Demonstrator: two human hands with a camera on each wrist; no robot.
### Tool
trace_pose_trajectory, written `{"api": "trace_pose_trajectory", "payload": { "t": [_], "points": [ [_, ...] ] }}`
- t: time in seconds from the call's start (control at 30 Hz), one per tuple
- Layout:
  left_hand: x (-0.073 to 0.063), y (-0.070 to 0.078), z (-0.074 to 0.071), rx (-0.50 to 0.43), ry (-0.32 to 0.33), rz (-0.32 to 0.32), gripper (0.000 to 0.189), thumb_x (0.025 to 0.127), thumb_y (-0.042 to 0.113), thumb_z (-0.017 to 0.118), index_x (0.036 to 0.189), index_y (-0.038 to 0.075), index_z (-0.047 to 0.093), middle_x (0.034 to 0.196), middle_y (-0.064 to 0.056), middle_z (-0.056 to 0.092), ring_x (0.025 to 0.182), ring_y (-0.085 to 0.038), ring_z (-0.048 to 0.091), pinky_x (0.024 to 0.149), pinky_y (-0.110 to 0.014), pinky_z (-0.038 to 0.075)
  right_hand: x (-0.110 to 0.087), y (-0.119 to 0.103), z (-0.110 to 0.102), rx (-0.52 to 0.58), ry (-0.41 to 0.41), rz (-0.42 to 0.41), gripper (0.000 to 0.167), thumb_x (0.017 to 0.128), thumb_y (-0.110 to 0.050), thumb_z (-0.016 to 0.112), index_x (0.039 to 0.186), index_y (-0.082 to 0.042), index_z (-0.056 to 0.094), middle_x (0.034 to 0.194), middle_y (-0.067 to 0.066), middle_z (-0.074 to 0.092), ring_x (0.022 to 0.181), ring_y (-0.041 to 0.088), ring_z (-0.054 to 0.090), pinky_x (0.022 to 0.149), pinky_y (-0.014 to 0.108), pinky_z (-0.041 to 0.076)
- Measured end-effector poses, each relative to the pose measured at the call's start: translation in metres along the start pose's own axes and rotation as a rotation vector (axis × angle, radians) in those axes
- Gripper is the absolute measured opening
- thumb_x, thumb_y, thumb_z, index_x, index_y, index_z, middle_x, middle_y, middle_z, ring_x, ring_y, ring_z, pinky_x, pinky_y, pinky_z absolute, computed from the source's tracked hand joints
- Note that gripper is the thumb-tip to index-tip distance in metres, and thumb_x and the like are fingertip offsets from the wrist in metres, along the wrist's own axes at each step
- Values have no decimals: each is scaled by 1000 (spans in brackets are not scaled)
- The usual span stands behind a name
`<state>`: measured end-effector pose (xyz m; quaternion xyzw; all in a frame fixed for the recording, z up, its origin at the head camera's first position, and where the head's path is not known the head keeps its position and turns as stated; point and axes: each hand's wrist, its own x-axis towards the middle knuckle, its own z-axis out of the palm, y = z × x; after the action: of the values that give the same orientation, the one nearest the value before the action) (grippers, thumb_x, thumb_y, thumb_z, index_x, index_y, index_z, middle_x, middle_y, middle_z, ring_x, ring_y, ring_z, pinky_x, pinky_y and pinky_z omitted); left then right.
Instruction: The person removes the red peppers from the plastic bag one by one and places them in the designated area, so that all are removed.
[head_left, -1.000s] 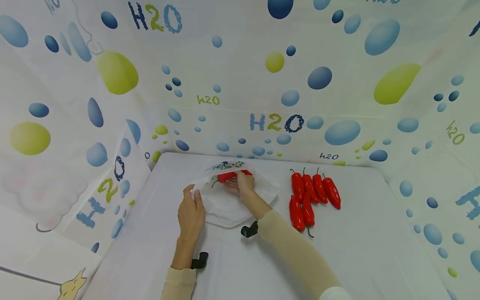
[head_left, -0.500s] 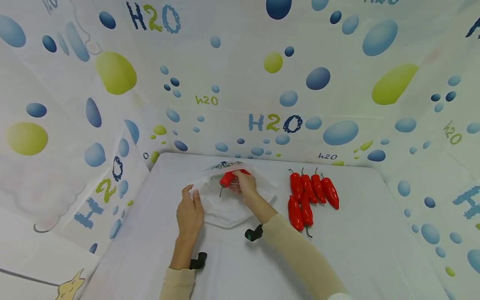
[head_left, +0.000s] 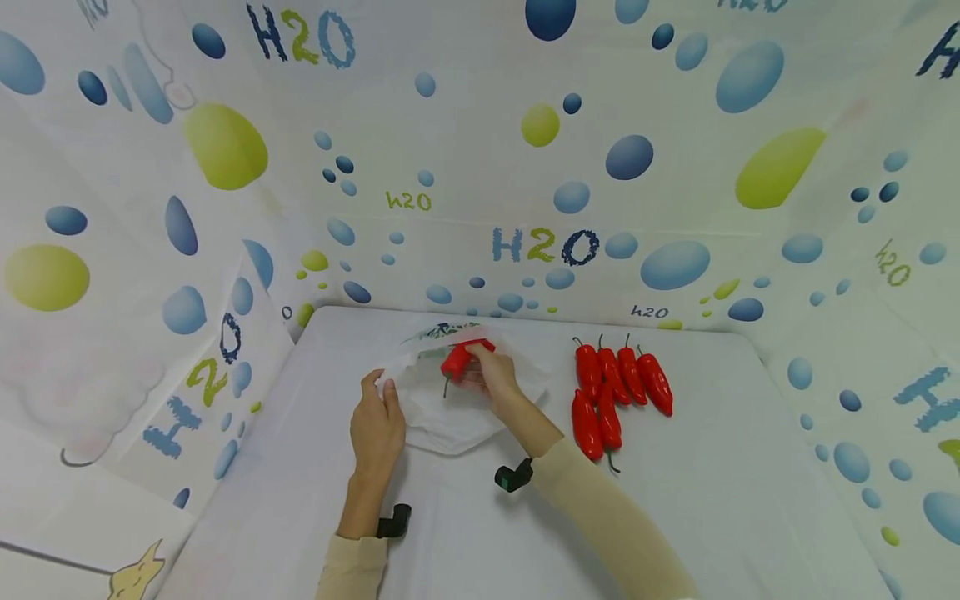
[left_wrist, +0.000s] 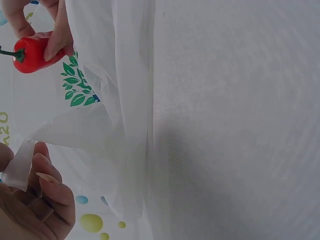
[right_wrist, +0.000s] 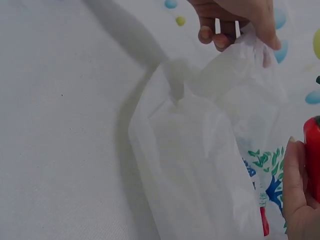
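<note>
In the head view a white plastic bag with a green leaf print lies on the table, its mouth held up. My left hand pinches the bag's edge between thumb and fingers, as the left wrist view also shows. My right hand grips a red chili pepper at the bag's mouth, its green stem end sticking out past the fingers. Part of the pepper is hidden by the hand. Low in the right wrist view, a red patch shows beside the bag's print.
Several red chili peppers lie in two rows on the table to the right of the bag. The white-covered table meets a backdrop printed with blue and green drops. A small black camera sits on each wrist.
The pepper in my right hand has turned, its stem swinging from leftward to pointing down toward me. The right hand has drawn slightly back. My left hand keeps its hold on the bag.
</note>
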<state>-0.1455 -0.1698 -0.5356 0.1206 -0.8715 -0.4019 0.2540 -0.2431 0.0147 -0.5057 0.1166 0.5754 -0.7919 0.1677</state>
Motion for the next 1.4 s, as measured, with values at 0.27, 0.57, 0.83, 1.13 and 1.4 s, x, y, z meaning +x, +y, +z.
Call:
{"api": "trace_pose_trajectory", "payload": {
  "t": [0.27, 0.57, 0.83, 1.13, 1.4],
  "points": [
    [-1, 0, 1, -3, -11, -10, 43, 114, 33, 41, 141, 1, 52, 92, -29, 68, 79, -44, 67, 69, -60, 50, -8, 1, -6, -33, -21, 0, 44, 101, -31, 63, 129, 3, 63, 107, 16, 74, 82, 22, 75, 80, 37, 61],
    [-1, 1, 2, 2, -25, -9, 45, 114, 34, 40, 142, 1, 51, 92, -29, 69, 79, -44, 67, 70, -60, 51, -20, -6, -9, -91, 5, -16, 45, 101, -30, 62, 129, 5, 63, 108, 14, 75, 82, 22, 74, 82, 38, 61],
    [-1, 1, 2, 12, -25, -3, 44, 114, 33, 40, 142, 0, 51, 94, -29, 69, 76, -42, 66, 67, -58, 50, -29, -9, -16, -152, -3, -71, 48, 101, -34, 63, 134, 2, 62, 118, 14, 72, 93, 26, 72, 84, 38, 61],
    [0, 1, 3, 16, -23, -4, 43, 114, 32, 40, 142, 0, 50, 98, -29, 69, 77, -42, 65, 67, -57, 50, -40, -16, -23, -199, 22, -101, 44, 101, -33, 65, 132, -3, 67, 120, 12, 71, 90, 24, 71, 83, 36, 61],
    [-1, 0, 2, 9, -25, 0, 44, 114, 33, 40, 142, 0, 50, 98, -30, 70, 78, -43, 66, 67, -58, 50, -47, -17, -32, -233, 39, -161, 44, 101, -35, 65, 132, -5, 69, 120, 11, 72, 92, 23, 70, 84, 35, 61]
  ]
}}
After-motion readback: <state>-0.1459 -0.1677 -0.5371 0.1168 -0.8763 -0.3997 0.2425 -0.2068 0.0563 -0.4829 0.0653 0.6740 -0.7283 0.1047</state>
